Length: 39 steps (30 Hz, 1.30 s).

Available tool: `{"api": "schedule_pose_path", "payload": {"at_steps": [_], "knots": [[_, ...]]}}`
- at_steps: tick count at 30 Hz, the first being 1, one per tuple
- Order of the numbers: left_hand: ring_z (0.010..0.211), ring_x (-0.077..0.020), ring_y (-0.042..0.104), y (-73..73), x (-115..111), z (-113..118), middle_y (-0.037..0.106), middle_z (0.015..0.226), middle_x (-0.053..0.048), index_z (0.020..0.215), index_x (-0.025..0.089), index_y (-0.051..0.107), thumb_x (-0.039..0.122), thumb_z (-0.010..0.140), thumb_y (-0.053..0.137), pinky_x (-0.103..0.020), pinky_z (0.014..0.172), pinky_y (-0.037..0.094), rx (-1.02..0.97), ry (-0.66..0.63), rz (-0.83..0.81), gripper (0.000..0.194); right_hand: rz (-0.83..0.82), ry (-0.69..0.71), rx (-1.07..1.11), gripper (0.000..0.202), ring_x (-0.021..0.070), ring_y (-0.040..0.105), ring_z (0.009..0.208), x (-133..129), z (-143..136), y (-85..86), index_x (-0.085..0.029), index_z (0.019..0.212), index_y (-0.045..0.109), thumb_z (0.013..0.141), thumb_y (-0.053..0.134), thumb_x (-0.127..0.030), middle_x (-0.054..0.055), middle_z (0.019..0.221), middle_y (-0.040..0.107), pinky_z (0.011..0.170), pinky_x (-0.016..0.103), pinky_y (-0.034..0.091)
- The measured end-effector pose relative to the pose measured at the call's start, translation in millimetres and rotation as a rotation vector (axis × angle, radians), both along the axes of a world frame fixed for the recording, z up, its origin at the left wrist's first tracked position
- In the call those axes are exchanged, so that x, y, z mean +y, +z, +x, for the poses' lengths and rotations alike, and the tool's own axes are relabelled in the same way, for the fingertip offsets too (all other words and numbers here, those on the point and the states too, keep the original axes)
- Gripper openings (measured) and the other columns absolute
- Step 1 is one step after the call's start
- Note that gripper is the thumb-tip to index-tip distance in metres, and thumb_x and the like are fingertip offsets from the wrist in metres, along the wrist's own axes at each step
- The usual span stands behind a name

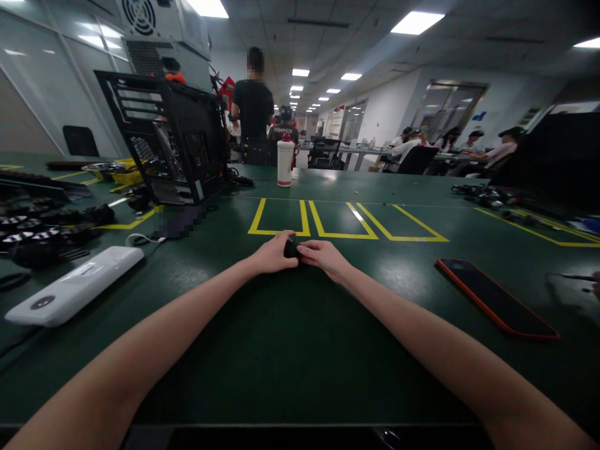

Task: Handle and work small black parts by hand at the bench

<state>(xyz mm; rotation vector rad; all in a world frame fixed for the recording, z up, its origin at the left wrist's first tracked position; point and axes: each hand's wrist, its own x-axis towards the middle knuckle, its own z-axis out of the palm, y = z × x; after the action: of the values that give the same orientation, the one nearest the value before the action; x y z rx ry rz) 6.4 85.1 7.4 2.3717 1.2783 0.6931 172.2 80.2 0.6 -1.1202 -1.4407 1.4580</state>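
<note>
Both my hands meet over the middle of the green table (300, 350), just in front of the yellow tape outlines (344, 236). A small black object (291, 249) sits between them; its kind is too small to make out. My left hand (274, 253) is wrapped round it from the left, thumb below and fingers above. The fingertips of my right hand (323, 257) are pressed together against its right side.
On the left lie a white power strip (77, 284) and black cables (47, 231), with an open black computer case (173, 137) behind. A white bottle (284, 164) stands farther back. An orange-edged phone (494, 297) lies on the right. Several people are in the background.
</note>
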Motion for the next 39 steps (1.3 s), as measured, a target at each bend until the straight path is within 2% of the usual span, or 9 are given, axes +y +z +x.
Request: {"api": "schedule_pose_path", "payload": {"at_steps": [5, 10, 15, 19, 23, 30, 39], "knots": [[0.106, -0.0251, 0.050, -1.5, 2.4, -13.1, 0.049, 0.118, -0.013, 0.121, 0.014, 0.038, 0.040, 0.059, 0.068, -0.039, 0.091, 0.040, -0.168, -0.051, -0.150, 0.074, 0.003, -0.004, 0.033, 0.027, 0.0134, 0.060, 0.085, -1.2, 2.6, -2.5, -0.013, 0.096, 0.061, 0.070, 0.063, -0.021, 0.007, 0.099, 0.061, 0.085, 0.031, 0.049], [0.113, -0.0239, 0.046, -3.8, 0.2, -18.1, 0.048, 0.123, -0.011, 0.122, 0.019, 0.042, 0.033, 0.065, 0.066, -0.044, 0.095, 0.036, -0.293, -0.148, -0.221, 0.063, 0.057, 0.052, 0.069, 0.033, 0.0159, 0.059, 0.091, 0.7, 5.0, -7.6, -0.016, 0.100, 0.061, 0.067, 0.065, -0.020, 0.007, 0.099, 0.063, 0.090, 0.037, 0.044], [0.118, -0.0225, 0.042, -11.2, 1.9, -11.3, 0.043, 0.129, -0.011, 0.128, 0.020, 0.033, 0.031, 0.068, 0.065, -0.042, 0.097, 0.035, -0.350, -0.179, -0.143, 0.069, 0.064, 0.000, 0.163, 0.031, 0.0154, 0.058, 0.092, 0.9, 5.5, -7.4, -0.018, 0.097, 0.062, 0.067, 0.065, -0.024, 0.006, 0.101, 0.062, 0.092, 0.037, 0.041], [0.122, -0.0230, 0.037, -16.7, 4.4, -7.3, 0.038, 0.133, -0.011, 0.130, 0.021, 0.028, 0.032, 0.068, 0.064, -0.043, 0.100, 0.032, -0.345, -0.167, -0.052, 0.072, 0.168, -0.010, 0.163, 0.030, 0.0136, 0.058, 0.088, -0.2, 3.8, -7.4, -0.018, 0.092, 0.060, 0.063, 0.067, -0.020, 0.004, 0.094, 0.063, 0.092, 0.037, 0.040], [0.124, -0.0237, 0.034, -16.3, 2.9, -6.8, 0.035, 0.135, -0.012, 0.131, 0.019, 0.026, 0.031, 0.069, 0.064, -0.043, 0.102, 0.028, -0.289, -0.141, 0.027, 0.074, 0.281, -0.006, 0.177, 0.032, 0.0131, 0.057, 0.093, -1.5, 1.5, -10.0, -0.018, 0.092, 0.059, 0.061, 0.067, -0.015, 0.003, 0.097, 0.062, 0.094, 0.034, 0.038], [0.120, -0.0241, 0.039, -13.1, -0.3, -8.0, 0.041, 0.131, -0.013, 0.130, 0.020, 0.028, 0.031, 0.068, 0.065, -0.043, 0.100, 0.030, -0.217, -0.148, 0.153, 0.073, 0.356, -0.014, 0.131, 0.034, 0.0148, 0.055, 0.097, -4.4, 0.4, -11.3, -0.018, 0.095, 0.059, 0.062, 0.065, -0.016, 0.004, 0.102, 0.061, 0.093, 0.034, 0.039], [0.113, -0.0219, 0.046, -10.1, -9.0, -8.8, 0.048, 0.124, -0.008, 0.124, 0.023, 0.035, 0.034, 0.065, 0.067, -0.039, 0.095, 0.036, -0.190, -0.111, 0.230, 0.068, 0.344, 0.007, 0.090, 0.032, 0.0154, 0.055, 0.095, -8.2, 2.9, -8.9, -0.018, 0.097, 0.058, 0.065, 0.063, -0.018, 0.005, 0.101, 0.060, 0.090, 0.035, 0.039]]}}
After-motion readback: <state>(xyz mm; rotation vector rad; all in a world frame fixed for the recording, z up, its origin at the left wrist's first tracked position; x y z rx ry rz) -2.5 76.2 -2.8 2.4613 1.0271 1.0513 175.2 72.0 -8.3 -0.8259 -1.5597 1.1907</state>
